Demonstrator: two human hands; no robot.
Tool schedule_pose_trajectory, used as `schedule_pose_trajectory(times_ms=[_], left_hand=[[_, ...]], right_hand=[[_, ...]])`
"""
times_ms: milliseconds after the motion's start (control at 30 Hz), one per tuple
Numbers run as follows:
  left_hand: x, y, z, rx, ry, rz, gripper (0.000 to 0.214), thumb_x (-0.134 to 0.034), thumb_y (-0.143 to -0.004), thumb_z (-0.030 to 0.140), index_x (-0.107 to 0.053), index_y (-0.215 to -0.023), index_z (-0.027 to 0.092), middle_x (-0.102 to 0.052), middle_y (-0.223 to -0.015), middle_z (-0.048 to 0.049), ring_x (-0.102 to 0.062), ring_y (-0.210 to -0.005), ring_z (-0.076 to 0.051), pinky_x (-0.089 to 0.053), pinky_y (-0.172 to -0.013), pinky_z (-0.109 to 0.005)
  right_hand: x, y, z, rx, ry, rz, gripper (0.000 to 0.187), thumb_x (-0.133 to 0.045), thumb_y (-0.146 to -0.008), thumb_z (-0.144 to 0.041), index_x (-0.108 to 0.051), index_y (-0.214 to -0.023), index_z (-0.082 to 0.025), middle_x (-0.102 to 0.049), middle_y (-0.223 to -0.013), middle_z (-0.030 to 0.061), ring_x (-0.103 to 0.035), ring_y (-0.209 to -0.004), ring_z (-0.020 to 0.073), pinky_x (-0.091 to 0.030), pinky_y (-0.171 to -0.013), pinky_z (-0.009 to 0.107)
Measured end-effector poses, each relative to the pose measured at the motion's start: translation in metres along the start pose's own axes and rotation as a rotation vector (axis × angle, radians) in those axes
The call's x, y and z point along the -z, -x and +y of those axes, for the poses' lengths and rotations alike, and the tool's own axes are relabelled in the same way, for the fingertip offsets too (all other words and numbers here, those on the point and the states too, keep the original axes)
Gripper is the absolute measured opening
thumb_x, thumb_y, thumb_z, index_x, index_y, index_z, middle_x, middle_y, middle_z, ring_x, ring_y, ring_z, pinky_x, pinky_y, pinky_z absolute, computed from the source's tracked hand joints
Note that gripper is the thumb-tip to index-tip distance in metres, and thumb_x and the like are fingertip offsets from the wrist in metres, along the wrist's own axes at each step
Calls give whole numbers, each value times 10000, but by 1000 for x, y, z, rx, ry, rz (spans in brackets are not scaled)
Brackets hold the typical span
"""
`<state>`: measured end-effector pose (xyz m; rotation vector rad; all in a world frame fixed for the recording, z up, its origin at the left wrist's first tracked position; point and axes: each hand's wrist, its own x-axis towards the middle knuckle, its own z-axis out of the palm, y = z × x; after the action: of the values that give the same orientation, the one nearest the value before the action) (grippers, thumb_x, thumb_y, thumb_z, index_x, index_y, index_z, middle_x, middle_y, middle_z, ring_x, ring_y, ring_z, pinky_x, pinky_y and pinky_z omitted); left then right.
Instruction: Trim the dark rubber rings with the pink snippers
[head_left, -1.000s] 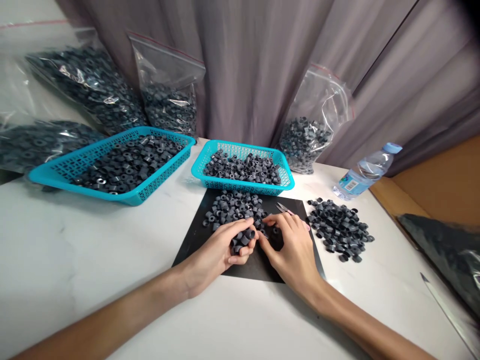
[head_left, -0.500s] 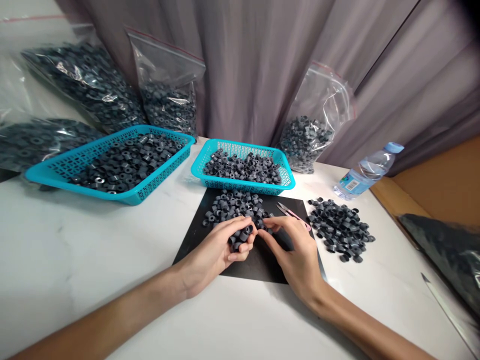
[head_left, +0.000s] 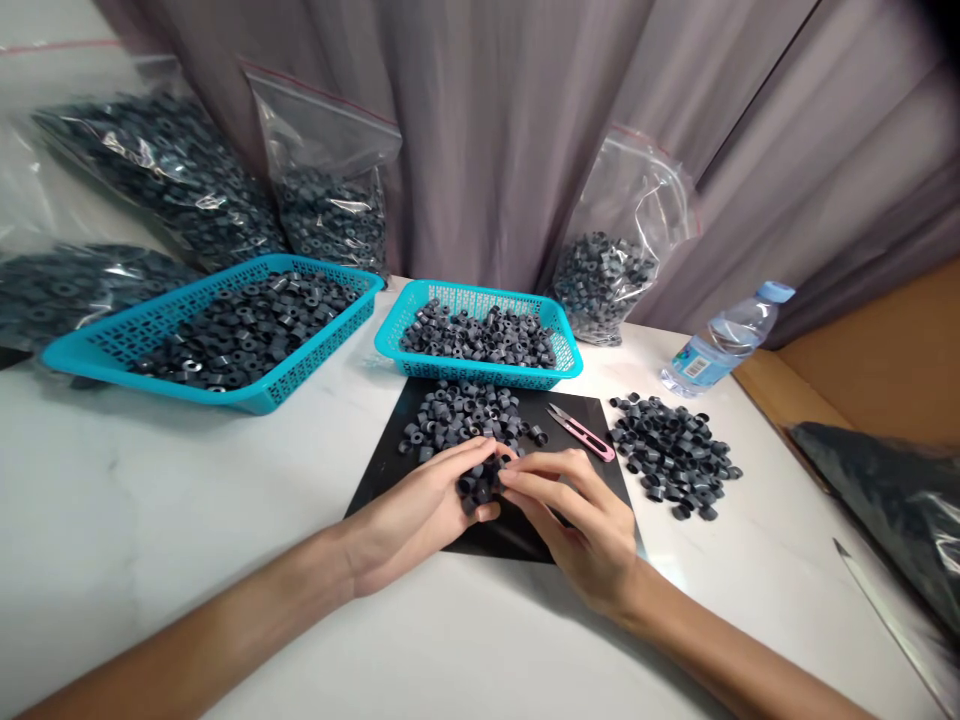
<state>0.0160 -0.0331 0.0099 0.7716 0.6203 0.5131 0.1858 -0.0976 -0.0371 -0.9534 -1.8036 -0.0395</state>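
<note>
My left hand (head_left: 424, 500) is cupped around several small dark grey ring-like pieces (head_left: 474, 490), short hollow cylinders. Against its fingertips, my right hand (head_left: 589, 525) has its thumb and fingers pinched together at one of these pieces. Both hands are over a black mat (head_left: 514, 540). Just beyond them lies a loose heap of the same grey pieces (head_left: 465, 412) on the mat. Pink-handled thread snips (head_left: 592, 440) rest on the mat to the right of the heap, blades apart.
Two blue baskets (head_left: 274, 398) (head_left: 480, 374) of grey pieces stand behind the mat. Another pile (head_left: 675, 450) lies to the right, near a water bottle (head_left: 724, 345). Filled zip bags (head_left: 334, 205) (head_left: 607, 280) lean against the curtain. A pointed white strip (head_left: 885, 610) lies at right.
My right hand has moved slightly left and down, from the heap's edge to the pieces in my left hand. The snips now show fully. The whole view has shifted a little.
</note>
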Motion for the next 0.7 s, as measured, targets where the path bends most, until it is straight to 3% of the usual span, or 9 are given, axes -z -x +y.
schedule_pose_trajectory(times_ms=[133,267,500,700], left_hand=[[-2,2,-4,57,46,-1,238,-464,-993,270,-664,-932,157,-553,-993,-48,-457,-890,-152,-386,-687,-268],[1,1,-7,26,49,-11,236,-476,-982,240,-683,-914,148,-573,-972,-47,-443,-834,-140,-373,-658,-271],[5,0,-9,27,163,26,108,-637,-888,207,-704,-830,145,-610,-887,-34,-502,-837,-140,-373,-665,-272],[2,1,-5,65,128,11,172,-585,-928,244,-710,-878,138,-592,-922,-44,-483,-841,-142,-380,-683,-278]], right_hand=[[-1,4,3,-27,31,-88,420,-561,-940,-72,-599,-1298,-288,-640,-1045,69,-645,-917,168,-564,-731,312],[-2,3,2,-23,19,-133,448,-511,-958,-62,-567,-1348,-274,-615,-1062,81,-635,-940,164,-568,-721,288],[-4,1,0,-67,29,21,440,-573,-927,-74,-579,-1317,-276,-631,-999,61,-672,-852,166,-601,-757,307],[-2,-1,-4,-25,22,66,476,-593,-890,-17,-577,-1303,-254,-662,-1075,83,-688,-942,192,-608,-817,340]])
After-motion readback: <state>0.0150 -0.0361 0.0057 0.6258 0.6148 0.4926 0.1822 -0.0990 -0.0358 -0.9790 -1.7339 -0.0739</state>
